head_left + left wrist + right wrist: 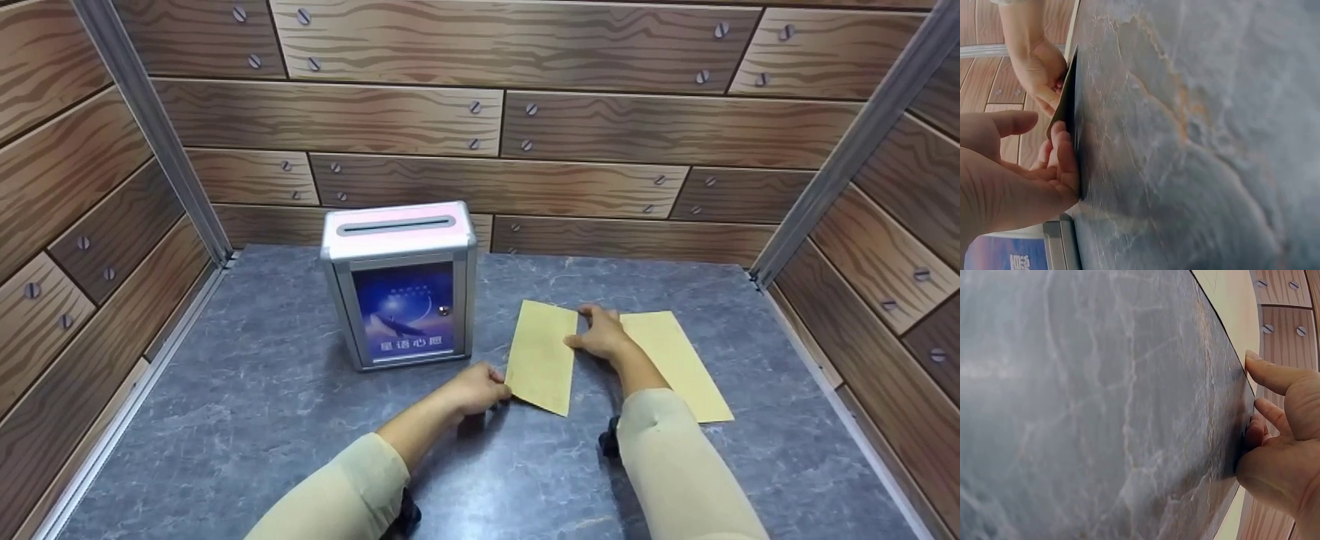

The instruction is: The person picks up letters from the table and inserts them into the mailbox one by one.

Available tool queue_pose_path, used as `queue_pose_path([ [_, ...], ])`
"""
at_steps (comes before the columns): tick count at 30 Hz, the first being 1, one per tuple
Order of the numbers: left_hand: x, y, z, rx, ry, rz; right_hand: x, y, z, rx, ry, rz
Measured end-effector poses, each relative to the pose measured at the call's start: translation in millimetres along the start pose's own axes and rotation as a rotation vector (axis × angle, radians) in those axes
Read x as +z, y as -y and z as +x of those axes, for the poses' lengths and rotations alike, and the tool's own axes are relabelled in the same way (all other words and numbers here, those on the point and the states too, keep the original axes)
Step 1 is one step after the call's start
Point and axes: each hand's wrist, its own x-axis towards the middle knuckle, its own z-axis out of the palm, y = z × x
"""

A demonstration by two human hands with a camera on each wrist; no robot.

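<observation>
A yellow paper envelope [541,352] lies slanted on the grey marbled table, right of a silver box. At its near left corner my left hand [478,388] grips the edge with curled fingers; the left wrist view shows the fingertips [1059,130] at the slightly raised edge and the thumb standing off it. My right hand [604,335] holds the far right edge of the same envelope, thumb and fingers at the rim in the right wrist view. A second yellow envelope [679,360] lies flat on the right, partly covered by the right hand and forearm.
The upright silver box [405,300] has a slot [395,225] in its top, a lock and a blue picture on its front. Wood-patterned walls [480,124] with metal corner posts enclose the table [247,420] at the back and both sides.
</observation>
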Motion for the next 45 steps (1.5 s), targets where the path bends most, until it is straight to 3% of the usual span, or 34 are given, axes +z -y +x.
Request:
queue_pose_path([
  [8, 6.3, -6.0, -0.2, -0.026, -0.046, 0.021, 3, -2, 0, -0.002, -0.002, 0.027],
  [19, 6.4, -8.2, 0.6, -0.048, -0.044, 0.061, 1, -8, 1, -0.020, -0.010, 0.066],
  [30, 0.7, -3.1, -5.3, -0.058, -0.024, -0.022, 0, -13, 0, -0.054, -0.067, 0.317],
  [39, -3.9, 4.2, -8.1, -0.026, -0.007, -0.076, 3, -16, 0, -0.030, -0.149, 0.348],
  [45, -5.7, 5.6, -10.1, 0.002, -0.005, -0.086, 5, -18, -2, -0.064, -0.190, 0.401],
])
